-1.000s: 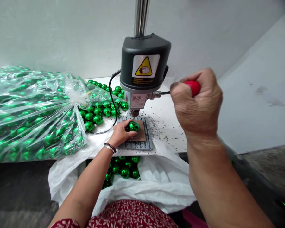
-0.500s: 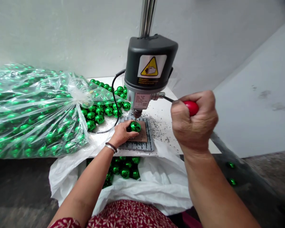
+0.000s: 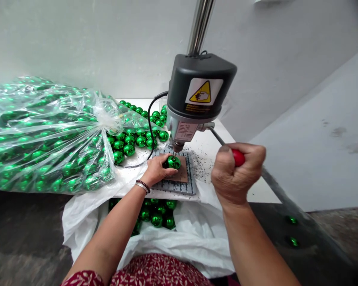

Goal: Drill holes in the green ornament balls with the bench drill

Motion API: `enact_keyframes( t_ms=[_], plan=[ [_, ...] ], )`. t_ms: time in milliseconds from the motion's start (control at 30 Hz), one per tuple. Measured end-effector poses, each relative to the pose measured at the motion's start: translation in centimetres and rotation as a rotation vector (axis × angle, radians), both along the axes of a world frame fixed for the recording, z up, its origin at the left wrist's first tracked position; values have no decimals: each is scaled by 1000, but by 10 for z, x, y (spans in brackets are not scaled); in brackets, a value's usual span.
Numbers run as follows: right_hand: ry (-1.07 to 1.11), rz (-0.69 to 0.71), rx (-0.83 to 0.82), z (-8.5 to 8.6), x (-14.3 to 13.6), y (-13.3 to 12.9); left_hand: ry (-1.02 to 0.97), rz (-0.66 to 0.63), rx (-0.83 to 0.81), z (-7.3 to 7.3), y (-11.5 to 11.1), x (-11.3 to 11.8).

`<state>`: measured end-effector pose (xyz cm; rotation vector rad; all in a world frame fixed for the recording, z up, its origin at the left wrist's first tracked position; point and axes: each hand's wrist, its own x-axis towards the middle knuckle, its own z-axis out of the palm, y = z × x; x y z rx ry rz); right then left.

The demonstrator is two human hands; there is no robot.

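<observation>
A shiny green ball (image 3: 174, 162) sits on a brown board (image 3: 183, 171) over the grey base plate of a drill press (image 3: 201, 85). Around the ball's left side are the thumb and fingers of my left hand (image 3: 158, 170), which has bracelets at the wrist. The drill bit meets the top of the ball, or nearly so; the exact contact is too small to tell. My right hand (image 3: 237, 172) is closed round the press lever (image 3: 217, 137), whose red knob (image 3: 238, 157) shows between thumb and fingers.
A clear plastic bag (image 3: 47, 139) full of green balls covers the table's left. Loose green balls (image 3: 129, 149) lie beside it. Dark shavings dot the white table (image 3: 226, 139). An open white sack (image 3: 197, 238) holds more balls below the front edge. Two balls lie at lower right.
My right hand has lowered the lever with its red knob. The drill bit is lower against the ball. The whole view has shifted and tilted slightly.
</observation>
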<state>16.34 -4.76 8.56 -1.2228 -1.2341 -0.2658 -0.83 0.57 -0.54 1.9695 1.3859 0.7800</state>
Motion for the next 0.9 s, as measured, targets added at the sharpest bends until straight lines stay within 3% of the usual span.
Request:
enact_keyframes(
  t_ms=[100,267,333,433,533,633,767,900],
  plan=[
    [-17,-5,38,-10,-1,1,4,-7,20,-3,2,3],
    [-27,4,90,-21,0,3,175,86,91,-3,2,11],
    [-30,22,77,-18,1,2,192,93,89,-2,-15,1],
    [-33,53,33,-8,4,0,171,227,169,-7,-72,-36],
    [-13,62,5,-3,5,-1,168,355,229,-25,-139,-80],
    [6,50,-13,0,5,0,120,325,199,-49,-180,-102],
    [45,65,-86,16,6,3,106,250,173,-79,-189,-101],
    [84,201,-233,50,17,18,61,121,90,-94,-185,-88]
  ],
)
